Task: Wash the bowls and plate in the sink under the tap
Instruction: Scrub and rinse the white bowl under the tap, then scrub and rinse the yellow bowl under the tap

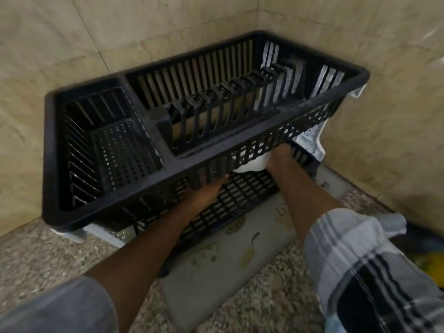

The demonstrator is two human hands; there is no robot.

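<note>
While both arms are stretched forward, a black plastic dish rack (168, 131) is seen in the tiled corner, tilted with its near long side raised. The left hand (204, 191) is placed under that near wall, its fingers hidden behind the slatted plastic; they appear to be curled against the wall's lower edge, though how tightly cannot be told. The right hand (280, 157) is pushed in beneath the rack further right, where a white object (249, 164) is touched or gripped; whether it is a bowl or the plate cannot be told, since only a small curved part is shown. The right fingers are covered by the rack, so their spread cannot be judged. A white perforated drip tray (310, 143) is seen below and behind the rack. A pale printed mat (240, 260) is laid on the speckled stone counter (48, 255) under the arms; a few dark letters at its far right edge are too blurred to be read. A checked sleeve (360, 260) is worn on the right arm.
</note>
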